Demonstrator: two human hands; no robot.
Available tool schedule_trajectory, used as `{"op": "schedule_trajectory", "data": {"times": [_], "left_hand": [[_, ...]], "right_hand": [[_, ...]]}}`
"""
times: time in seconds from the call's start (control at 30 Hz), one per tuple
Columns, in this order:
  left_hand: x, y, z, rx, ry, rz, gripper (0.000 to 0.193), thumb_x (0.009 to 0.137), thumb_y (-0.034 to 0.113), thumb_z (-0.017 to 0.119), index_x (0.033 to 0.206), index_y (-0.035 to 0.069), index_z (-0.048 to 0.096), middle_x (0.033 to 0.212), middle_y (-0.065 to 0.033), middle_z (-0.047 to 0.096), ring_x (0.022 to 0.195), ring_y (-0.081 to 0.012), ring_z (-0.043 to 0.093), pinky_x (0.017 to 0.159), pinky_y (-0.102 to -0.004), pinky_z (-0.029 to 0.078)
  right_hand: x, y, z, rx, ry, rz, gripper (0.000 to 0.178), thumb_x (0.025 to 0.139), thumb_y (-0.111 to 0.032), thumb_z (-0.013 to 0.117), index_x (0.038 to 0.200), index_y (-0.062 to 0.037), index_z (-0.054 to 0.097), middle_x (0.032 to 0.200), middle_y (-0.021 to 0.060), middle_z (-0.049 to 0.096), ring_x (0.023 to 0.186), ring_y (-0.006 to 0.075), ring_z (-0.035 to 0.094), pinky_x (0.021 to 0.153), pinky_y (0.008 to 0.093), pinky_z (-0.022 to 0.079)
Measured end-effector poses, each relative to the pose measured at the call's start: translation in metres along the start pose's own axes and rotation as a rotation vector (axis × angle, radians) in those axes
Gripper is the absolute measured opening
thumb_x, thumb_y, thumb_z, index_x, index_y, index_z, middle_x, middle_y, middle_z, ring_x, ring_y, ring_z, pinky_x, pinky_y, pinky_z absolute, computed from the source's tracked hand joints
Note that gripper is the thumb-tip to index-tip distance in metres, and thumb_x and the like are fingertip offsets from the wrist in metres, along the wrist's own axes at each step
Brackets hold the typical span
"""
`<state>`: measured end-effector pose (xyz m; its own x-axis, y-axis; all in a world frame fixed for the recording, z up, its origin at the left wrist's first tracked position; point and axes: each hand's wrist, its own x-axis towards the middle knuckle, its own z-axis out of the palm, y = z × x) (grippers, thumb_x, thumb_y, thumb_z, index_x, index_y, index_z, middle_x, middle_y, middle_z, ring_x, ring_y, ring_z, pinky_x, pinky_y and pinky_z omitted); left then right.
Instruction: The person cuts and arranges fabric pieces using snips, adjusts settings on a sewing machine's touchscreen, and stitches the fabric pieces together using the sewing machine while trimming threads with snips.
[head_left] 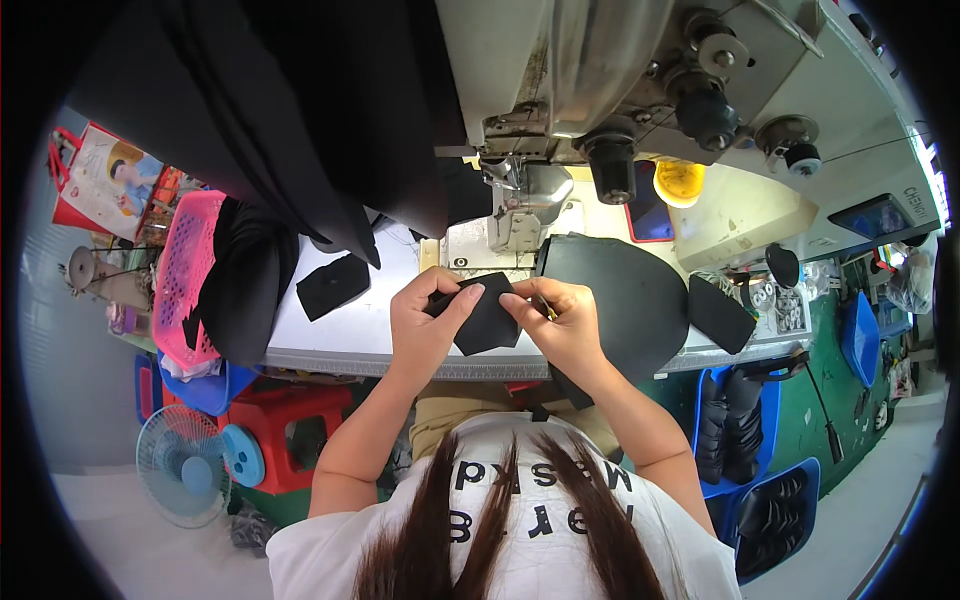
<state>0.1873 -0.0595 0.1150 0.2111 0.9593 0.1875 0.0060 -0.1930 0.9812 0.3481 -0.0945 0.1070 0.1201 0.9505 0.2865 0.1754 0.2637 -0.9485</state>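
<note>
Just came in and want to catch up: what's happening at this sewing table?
A person sits at an industrial sewing machine and holds a small black fabric piece above the table edge, pinched between the left hand and the right hand. More black cut pieces lie on the table, beside a larger black panel. The piece is not under the needle.

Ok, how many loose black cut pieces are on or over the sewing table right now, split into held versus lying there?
Held in both hands: 1, the small black piece pinched by left hand and right hand
Lying on the table: 3, left piece, large rounded piece, right piece
Total: 4
</note>
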Motion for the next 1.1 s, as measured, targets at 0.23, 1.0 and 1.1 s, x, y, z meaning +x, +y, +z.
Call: {"op": "schedule_trajectory", "data": {"times": [0.23,1.0,1.1], "left_hand": [[0.007,-0.011,0.004,-0.048,0.024,0.025,0.014,0.081,0.007,0.067,0.083,0.002,0.055,0.075,-0.0005,0.056,0.071,-0.0057,0.051,0.062,-0.0202,0.042],[0.031,-0.007,0.023,-0.419,0.022,-0.260,0.020,0.075,0.010,0.073,0.089,0.000,0.062,0.080,-0.0038,0.062,0.071,-0.0104,0.059,0.066,-0.0236,0.048],[0.054,-0.006,0.023,-0.244,0.061,-0.184,0.018,0.075,0.008,0.071,0.088,0.001,0.063,0.079,-0.0042,0.062,0.071,-0.0091,0.059,0.066,-0.0234,0.048]], "right_hand": [[0.002,0.001,0.002,-0.019,0.036,0.019,0.010,0.078,-0.006,0.068,0.077,0.0031,0.064,0.053,0.0033,0.053,0.049,0.0046,0.043,0.045,0.0232,0.036],[0.017,0.003,0.007,0.155,0.156,0.135,0.012,0.083,-0.010,0.068,0.079,0.0005,0.064,0.059,-0.0025,0.055,0.048,0.0015,0.044,0.042,0.0184,0.033],[0.025,0.002,0.002,0.188,0.166,0.135,0.011,0.083,-0.010,0.067,0.082,0.0006,0.065,0.058,-0.0030,0.055,0.047,0.0016,0.043,0.042,0.0185,0.033]]}}
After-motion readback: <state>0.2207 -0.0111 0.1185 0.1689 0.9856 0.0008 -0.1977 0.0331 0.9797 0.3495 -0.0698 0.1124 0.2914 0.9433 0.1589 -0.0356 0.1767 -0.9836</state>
